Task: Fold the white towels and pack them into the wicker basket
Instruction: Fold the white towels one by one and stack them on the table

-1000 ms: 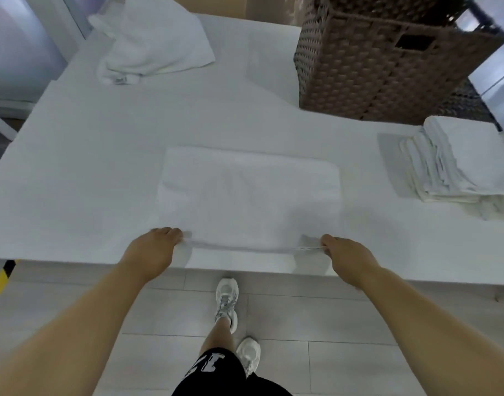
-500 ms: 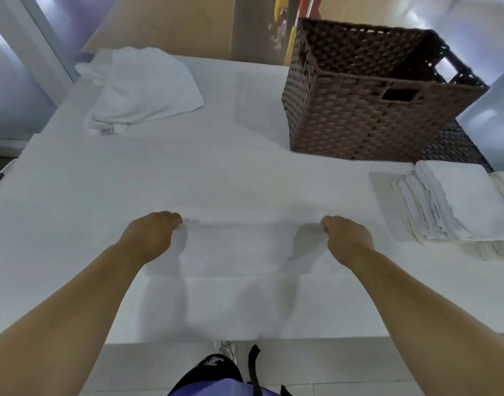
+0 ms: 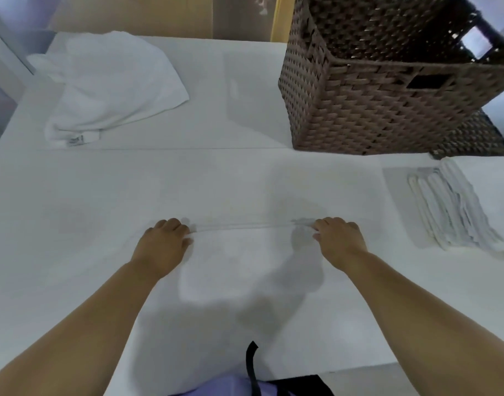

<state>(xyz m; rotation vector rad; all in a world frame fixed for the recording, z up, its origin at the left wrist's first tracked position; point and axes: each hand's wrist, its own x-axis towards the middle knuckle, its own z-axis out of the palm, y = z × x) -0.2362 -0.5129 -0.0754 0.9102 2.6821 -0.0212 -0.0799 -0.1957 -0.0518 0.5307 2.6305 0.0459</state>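
White tabletop [image 3: 73, 190], near to far: your arms reach out level, left hand [image 3: 165, 244] and right hand [image 3: 340, 240] knuckles-up, fingers curled, pinching the half-folded towel [image 3: 245, 261] at its far corners; match the edges squarely before releasing, wicker basket [image 3: 388, 104] waiting beyond, far right

A white table [image 3: 73, 195] fills most of the view, with a thin seam [image 3: 159, 149] running across it from 9 o'clock toward 3 o'clock above the middle. Past its far edge, toward 12 o'clock, stands a flat brown board [image 3: 147, 12] with a yellow strip [image 3: 279, 15] just beside it. At 6 o'clock a black strap [image 3: 252, 367] curves up over lavender cloth [image 3: 225, 387], perhaps a garment, with black fabric [image 3: 302, 385] next to it.
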